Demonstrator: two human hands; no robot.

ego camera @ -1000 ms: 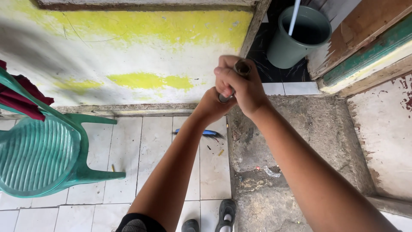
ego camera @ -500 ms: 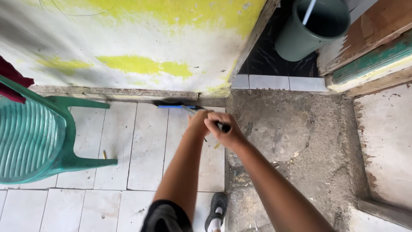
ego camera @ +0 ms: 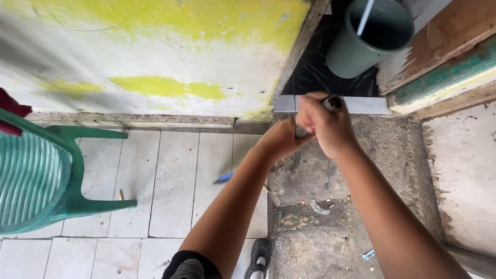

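A dark handle (ego camera: pixel 331 103) is gripped by both hands, held out in front of the body above the floor. The right hand (ego camera: pixel 325 124) is wrapped tight round the upper end, only the rounded tip showing past the fingers; the left hand (ego camera: pixel 281 139) is closed on the shaft just below and touches the right. What the handle belongs to cannot be told, since its lower length is hidden behind the hands and forearms. The work appears to be under way rather than finished: bits of litter are scattered on the rough concrete (ego camera: pixel 336 206) below, among them a clear wrapper (ego camera: pixel 319 208) and a small blue scrap (ego camera: pixel 368 254), and a blue object (ego camera: pixel 224 177) lies on the white tiles (ego camera: pixel 170 175) near the left forearm. The handle looks smooth, dark grey and slim, tilted slightly from upright. A green plastic chair (ego camera: pixel 41 175) stands well apart at the left, and a green bucket (ego camera: pixel 361 46) with a white rod in it sits on a black-tiled step beyond the hands. A shoe (ego camera: pixel 260 256) is seen at the lower edge.
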